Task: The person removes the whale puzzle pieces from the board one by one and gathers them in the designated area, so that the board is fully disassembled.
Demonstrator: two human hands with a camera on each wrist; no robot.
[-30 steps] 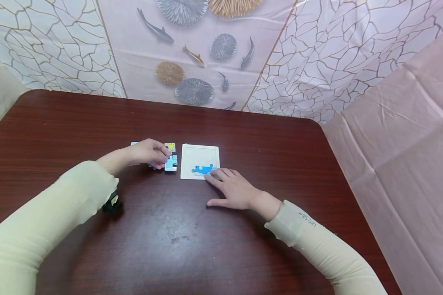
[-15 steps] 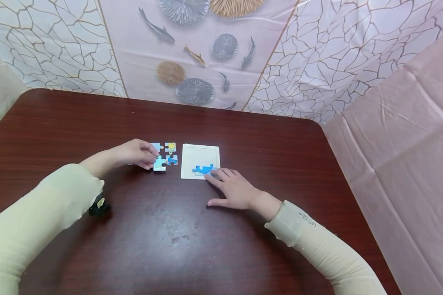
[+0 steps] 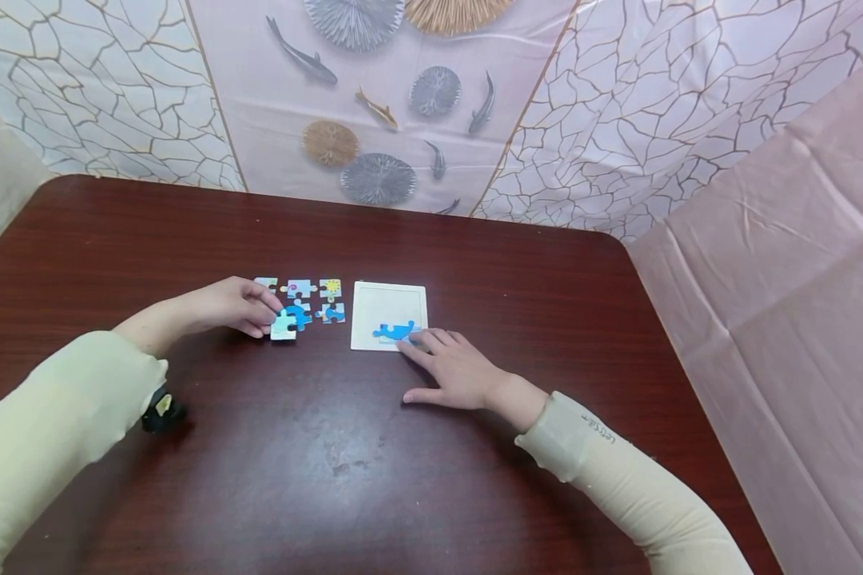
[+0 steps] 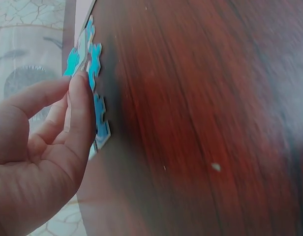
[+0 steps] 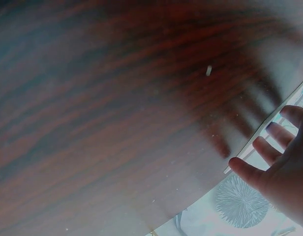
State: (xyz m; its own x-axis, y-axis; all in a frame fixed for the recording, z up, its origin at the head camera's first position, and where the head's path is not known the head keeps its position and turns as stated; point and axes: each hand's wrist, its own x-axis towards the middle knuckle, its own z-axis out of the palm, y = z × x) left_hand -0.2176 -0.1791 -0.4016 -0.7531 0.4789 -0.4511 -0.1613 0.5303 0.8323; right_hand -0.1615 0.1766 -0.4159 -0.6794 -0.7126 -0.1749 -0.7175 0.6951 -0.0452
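Observation:
My left hand [image 3: 232, 308] pinches a pale blue jigsaw piece [image 3: 284, 326] between thumb and fingertips. In the left wrist view that same piece [image 4: 73, 62] sticks out past the fingertips. It overlaps a darker blue piece [image 3: 302, 315] lying behind it. My right hand [image 3: 462, 372] lies with fingers spread at the lower right corner of a white square puzzle tray [image 3: 388, 302]. Its fingertips partly cover the blue piece [image 3: 397, 329] set along the tray's bottom. From the right wrist, the extended fingers [image 5: 247, 172] show over the tray's edge [image 5: 265, 123].
Several loose jigsaw pieces lie left of the tray, among them a sun piece [image 3: 331, 287], one with a pink curl [image 3: 300, 288] and a blue one [image 3: 333, 313]. The dark wooden table [image 3: 331, 479] reaches back to a patterned cloth [image 3: 381, 104].
My left hand has moved left with the pale blue piece, away from the tray, uncovering the loose pieces behind. My right hand has stayed at the tray's corner.

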